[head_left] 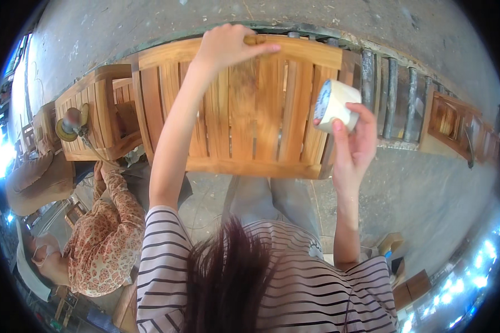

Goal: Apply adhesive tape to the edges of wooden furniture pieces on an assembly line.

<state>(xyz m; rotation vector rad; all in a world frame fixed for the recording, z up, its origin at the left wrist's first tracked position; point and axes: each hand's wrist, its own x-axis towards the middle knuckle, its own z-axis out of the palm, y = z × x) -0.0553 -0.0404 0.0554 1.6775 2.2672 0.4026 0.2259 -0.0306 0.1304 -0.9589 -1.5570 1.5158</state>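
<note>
A slatted wooden panel [241, 111] of orange-brown wood, likely part of a chair or bench, lies in front of me. My left hand [228, 47] reaches across to its far rail, fingers bent over the edge and thumb stretched right. A small yellow-brown piece [254, 40] shows between thumb and fingers; its kind is unclear. Over the panel's right end, my right hand [354, 136] grips a white tapered cup [340, 102], thumb on the near side and fingers around the back. The cup is tilted, with a blue-patterned end toward the left; its contents cannot be made out.
A roller conveyor [391, 94] runs behind and under the panel. Left of it stands another slatted wooden piece [97, 114], with a corded power tool [73, 122] on it. A co-worker in a patterned top [108, 244] is close on my left. More wooden furniture [453, 122] sits right.
</note>
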